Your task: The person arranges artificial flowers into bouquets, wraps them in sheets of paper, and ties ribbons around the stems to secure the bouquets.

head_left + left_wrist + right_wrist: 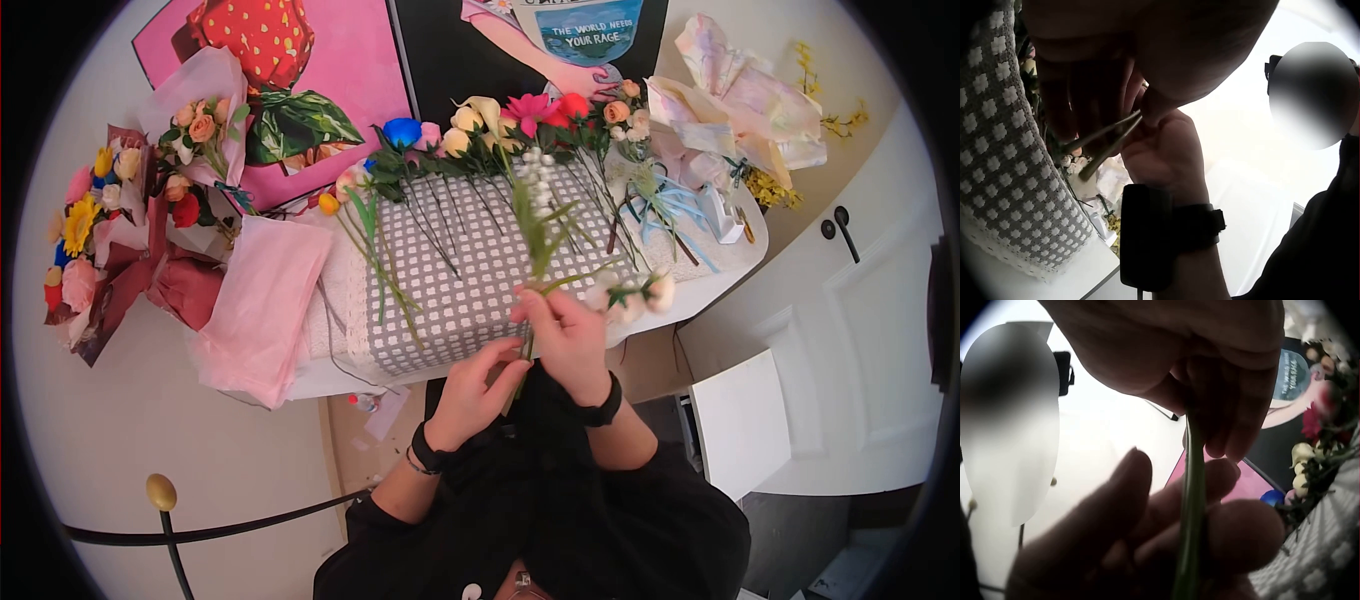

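In the head view my right hand [568,345] pinches green stems [528,340] above the table's front edge. From that grip rise blurred green leaves [535,235] and a sprig of white berries [538,180], while pale blooms [655,292] lean right. My left hand [478,392] is beside the lower stems, thumb and fingers apart. The right wrist view shows a thick green stem [1191,506] running down from my right hand [1210,369] past the spread left fingers [1241,534]. Two stem pieces [1107,144] show below my left hand [1197,44] in the left wrist view.
Loose flowers [465,130] line the table's back on a grey-and-white cloth [450,300]. Pink wrapping sheets [265,300] and wrapped bouquets [150,250] are at the left. Blue ribbon [668,215], a white dispenser [722,215] and crumpled wrapping paper [740,105] are at the right.
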Available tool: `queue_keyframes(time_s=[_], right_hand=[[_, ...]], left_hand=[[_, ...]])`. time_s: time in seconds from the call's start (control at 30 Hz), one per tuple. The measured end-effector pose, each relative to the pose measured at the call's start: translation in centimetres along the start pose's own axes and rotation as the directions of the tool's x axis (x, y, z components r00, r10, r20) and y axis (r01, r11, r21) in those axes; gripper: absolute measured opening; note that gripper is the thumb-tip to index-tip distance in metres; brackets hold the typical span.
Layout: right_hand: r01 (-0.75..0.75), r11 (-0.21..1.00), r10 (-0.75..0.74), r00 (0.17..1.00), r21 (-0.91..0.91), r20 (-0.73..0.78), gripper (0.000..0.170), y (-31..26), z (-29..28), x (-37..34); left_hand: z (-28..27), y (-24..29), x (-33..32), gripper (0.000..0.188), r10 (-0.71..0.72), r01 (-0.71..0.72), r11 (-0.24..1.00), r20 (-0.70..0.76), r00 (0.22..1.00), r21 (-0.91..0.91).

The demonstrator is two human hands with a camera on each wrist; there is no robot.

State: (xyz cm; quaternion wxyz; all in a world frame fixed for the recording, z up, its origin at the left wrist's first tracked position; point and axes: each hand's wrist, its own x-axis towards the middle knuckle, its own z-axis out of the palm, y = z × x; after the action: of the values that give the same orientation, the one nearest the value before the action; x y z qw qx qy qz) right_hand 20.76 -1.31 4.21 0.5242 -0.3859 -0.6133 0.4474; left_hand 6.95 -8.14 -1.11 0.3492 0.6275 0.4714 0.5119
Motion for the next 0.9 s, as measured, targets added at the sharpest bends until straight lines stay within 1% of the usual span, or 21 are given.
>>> queue_keyframes(time_s=[0.03,0.07,0.1,0.17,0.2,0.23,0.27,0.3,0.33,0.43,0.5,0.53,0.57,0.63,0.67,0.7,0.73,0.8,0.83,0.87,0.9], right_hand=[[0.255,0.911,-0.234,0.967,-0.324,0.102,0.022,-0.7,0.3,-0.3],[0.484,0.661,-0.406,0.873,-0.573,0.269,0.019,-1.0,0.5,-0.4],[0.370,0.825,-0.294,0.927,-0.427,0.234,0.015,0.7,0.8,-0.2],[0.340,0.848,-0.264,0.936,-0.406,0.231,0.016,0.3,1.0,-0.2],[0.310,0.871,-0.233,0.944,-0.382,0.234,0.016,0.2,1.2,-0.2],[0.308,0.861,-0.218,0.942,-0.405,0.254,0.016,0.6,1.1,-0.1],[0.313,0.862,-0.219,0.939,-0.398,0.265,0.016,0.8,0.9,-0.1],[0.242,0.903,-0.148,0.951,-0.355,0.272,0.016,0.7,0.8,-0.2],[0.166,0.935,-0.076,0.956,-0.313,0.282,0.016,0.6,0.8,-0.2],[0.124,0.950,-0.041,0.960,-0.286,0.278,0.016,0.6,0.7,-0.4],[0.140,0.956,-0.061,0.954,-0.257,0.292,0.017,0.8,0.7,-0.4],[0.155,0.961,-0.082,0.950,-0.229,0.302,0.018,0.8,0.8,-0.5],[0.158,0.961,-0.083,0.949,-0.227,0.305,0.018,0.6,0.9,-0.6],[-0.024,0.996,0.046,0.960,-0.082,0.275,0.019,0.1,1.0,-0.8],[-0.024,0.996,0.046,0.960,-0.081,0.277,0.019,0.2,1.0,-0.8],[0.040,0.994,-0.011,0.963,-0.104,0.271,0.020,0.5,0.9,-0.8],[0.104,0.986,-0.067,0.962,-0.128,0.264,0.021,0.7,0.8,-0.8],[0.093,0.989,-0.059,0.961,-0.115,0.270,0.020,0.8,0.6,-0.9],[0.085,0.991,-0.053,0.959,-0.103,0.277,0.018,1.0,0.5,-0.9],[0.082,0.991,-0.051,0.960,-0.102,0.275,0.018,1.4,0.6,-0.9],[0.180,0.981,-0.156,0.949,-0.067,0.273,0.018,2.0,0.6,-0.7]], left_hand=[[0.1,0.1,0.3,0.025,0.007,-0.005,0.998,-0.020,1.000,0.065],[0.3,0.1,0.4,0.026,0.015,-0.010,0.991,-0.038,0.999,0.131],[0.5,-0.7,0.3,0.026,0.016,-0.011,0.991,-0.036,0.999,0.131],[1.1,-2.6,-0.1,0.028,0.210,-0.174,0.917,-0.062,0.976,0.359],[1.3,-2.9,-0.3,0.028,0.208,-0.170,0.917,-0.068,0.976,0.362],[1.3,-2.7,-0.3,0.028,0.030,-0.022,0.989,-0.058,0.998,0.146],[1.2,-2.4,-0.2,0.028,-0.139,0.138,0.988,-0.012,0.990,-0.074],[0.7,-2.1,0.0,0.027,-0.146,0.146,0.989,0.027,0.989,-0.029],[0.6,-2.0,0.1,0.027,-0.150,0.150,0.988,0.015,0.989,-0.028],[0.9,-1.9,0.0,0.025,-0.126,0.124,0.987,-0.009,0.992,-0.104],[1.1,-1.9,-0.1,0.021,-0.191,0.175,0.960,-0.055,0.980,-0.218],[1.0,-1.9,-0.1,0.021,-0.191,0.174,0.960,-0.060,0.980,-0.218],[0.9,-2.0,0.0,0.018,-0.159,0.145,0.973,-0.070,0.985,-0.179],[0.6,-2.1,0.2,0.015,-0.127,0.115,0.984,-0.083,0.988,-0.139],[0.3,-2.1,0.2,0.018,0.045,-0.041,0.999,-0.115,0.992,0.033],[0.0,-2.1,0.3,0.023,0.218,-0.191,0.960,-0.114,0.969,0.206],[-0.2,-1.9,0.4,0.023,0.216,-0.190,0.960,-0.114,0.970,0.206],[-0.5,-1.2,0.4,0.026,0.166,-0.161,0.985,-0.104,0.981,0.060],[-0.4,-1.0,0.4,0.025,0.174,-0.175,0.984,-0.143,0.974,0.002],[-0.4,-1.0,0.4,0.025,0.172,-0.173,0.985,-0.141,0.975,0.002],[-0.5,-1.1,0.5,0.026,0.188,-0.184,0.982,-0.145,0.971,0.039]])
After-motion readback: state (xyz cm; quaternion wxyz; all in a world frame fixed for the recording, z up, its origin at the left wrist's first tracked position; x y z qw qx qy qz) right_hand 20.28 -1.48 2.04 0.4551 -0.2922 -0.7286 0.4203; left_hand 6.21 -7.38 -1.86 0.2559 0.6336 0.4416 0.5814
